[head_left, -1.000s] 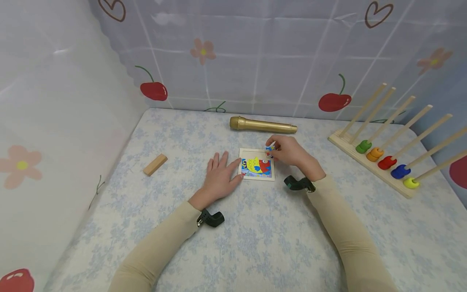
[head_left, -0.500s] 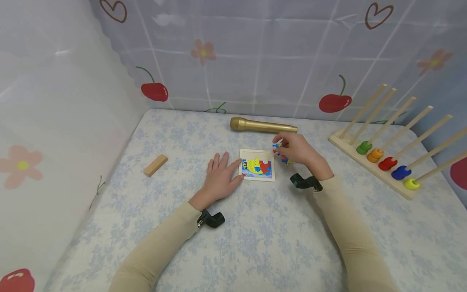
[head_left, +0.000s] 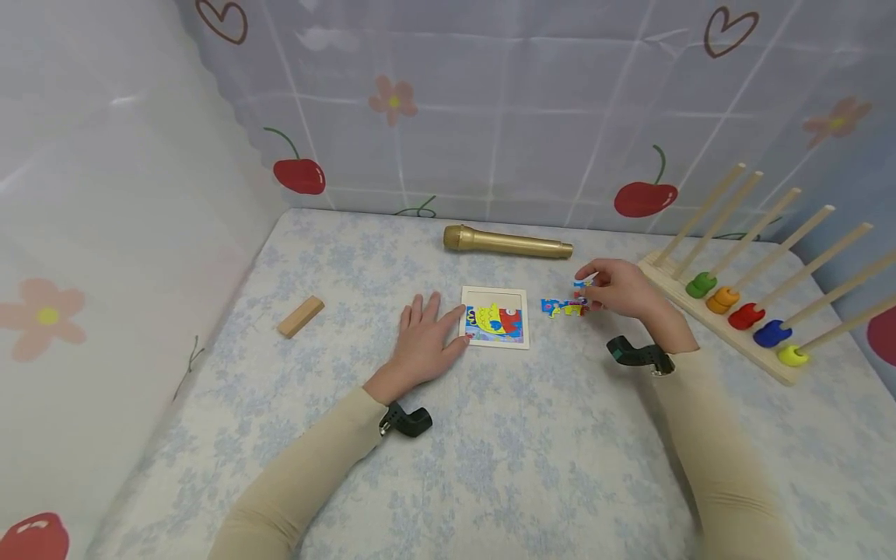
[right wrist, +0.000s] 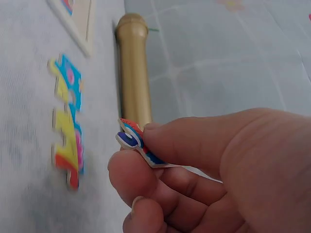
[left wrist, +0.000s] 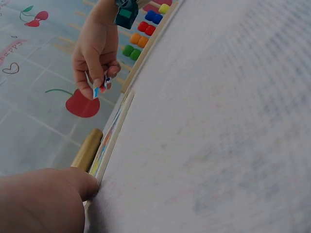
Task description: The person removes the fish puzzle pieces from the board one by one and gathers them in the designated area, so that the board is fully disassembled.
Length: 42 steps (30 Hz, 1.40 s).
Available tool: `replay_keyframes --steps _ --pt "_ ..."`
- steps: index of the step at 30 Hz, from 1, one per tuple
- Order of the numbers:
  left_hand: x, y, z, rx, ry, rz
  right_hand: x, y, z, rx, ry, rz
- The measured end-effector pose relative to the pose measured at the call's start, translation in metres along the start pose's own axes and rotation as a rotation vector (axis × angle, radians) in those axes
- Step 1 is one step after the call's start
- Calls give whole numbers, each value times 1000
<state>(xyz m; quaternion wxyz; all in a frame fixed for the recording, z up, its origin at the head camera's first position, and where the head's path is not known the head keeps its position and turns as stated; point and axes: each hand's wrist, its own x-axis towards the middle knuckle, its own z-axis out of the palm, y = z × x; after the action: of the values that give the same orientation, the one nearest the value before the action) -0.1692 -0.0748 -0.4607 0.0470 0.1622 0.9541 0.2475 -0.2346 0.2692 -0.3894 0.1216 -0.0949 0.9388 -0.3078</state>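
A square wooden puzzle tray [head_left: 490,297] lies mid-table with a yellow and red fish picture in its lower part; its top strip is bare wood. My left hand [head_left: 425,342] lies flat beside it, fingers straight, with the thumb and index finger at its left edge. To the right of the tray, my right hand [head_left: 623,292] pinches a small blue and red puzzle piece [right wrist: 141,143] between thumb and fingers, just above the table. Loose puzzle pieces [head_left: 560,308] in blue and yellow lie on the cloth below that hand, side by side.
Behind the tray lies a gold microphone [head_left: 507,242]. A wooden block [head_left: 301,316] rests at the left. On the right stands a wooden peg rack [head_left: 721,323] with tall slanting pegs and coloured beads. Printed curtains [head_left: 490,117] border the table's back and sides.
My right hand has moved right, away from the tray's top right corner, carrying the puzzle piece. The loose pieces under it have come into view. My left hand has stayed in place.
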Motion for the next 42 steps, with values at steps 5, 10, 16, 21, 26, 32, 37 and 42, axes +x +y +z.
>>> replay_keyframes --steps 5,10,16,21,26,32,37,42 --pt "0 -1 1 0 -1 -4 -8 21 -8 25 -27 35" --pt "1 -1 1 1 3 -2 -12 37 -9 42 -39 87" --pt "1 0 2 4 -4 0 -13 44 -6 66 -58 123" --pt "1 0 1 4 -7 4 -11 45 -2 86 -89 152" --pt "0 0 -1 -1 -8 2 -10 45 0 63 -79 164" --pt "1 -1 -1 -2 -2 6 -8 42 2 11 -48 152" --pt "1 -1 -1 0 0 12 -8 43 3 10 -47 159" --pt "1 0 0 -6 -2 15 -7 46 5 14 -41 163"
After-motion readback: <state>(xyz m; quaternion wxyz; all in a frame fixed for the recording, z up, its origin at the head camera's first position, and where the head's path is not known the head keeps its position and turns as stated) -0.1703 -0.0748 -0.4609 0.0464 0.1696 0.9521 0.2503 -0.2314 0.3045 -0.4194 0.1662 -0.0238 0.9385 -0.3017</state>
